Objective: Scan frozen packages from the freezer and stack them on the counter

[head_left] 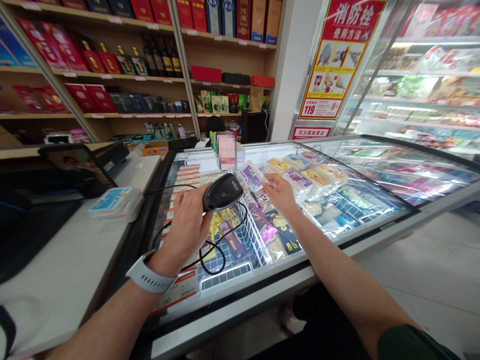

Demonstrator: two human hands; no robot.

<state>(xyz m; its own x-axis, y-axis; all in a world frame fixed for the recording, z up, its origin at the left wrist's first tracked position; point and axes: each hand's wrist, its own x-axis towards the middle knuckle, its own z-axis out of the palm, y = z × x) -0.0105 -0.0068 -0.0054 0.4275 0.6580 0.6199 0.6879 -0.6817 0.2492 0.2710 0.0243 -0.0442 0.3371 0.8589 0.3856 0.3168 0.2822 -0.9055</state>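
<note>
Head view: scanner [224,192] in left hand [189,220], pack [252,175] in right hand [279,192].

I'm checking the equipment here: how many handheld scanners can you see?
1: the black scanner in the left hand, over the glass-topped freezer. Others may be hidden or out of frame.

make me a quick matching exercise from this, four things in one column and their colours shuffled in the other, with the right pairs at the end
Things
1. scanner in the left hand
2. watch band on the left wrist
3. stack of packs on the counter
4. pack in the right hand

Colours
A. pale grey
B. purple on the label
C. black
D. blue on the top label

Right pairs: 1-C, 2-A, 3-D, 4-B
</note>
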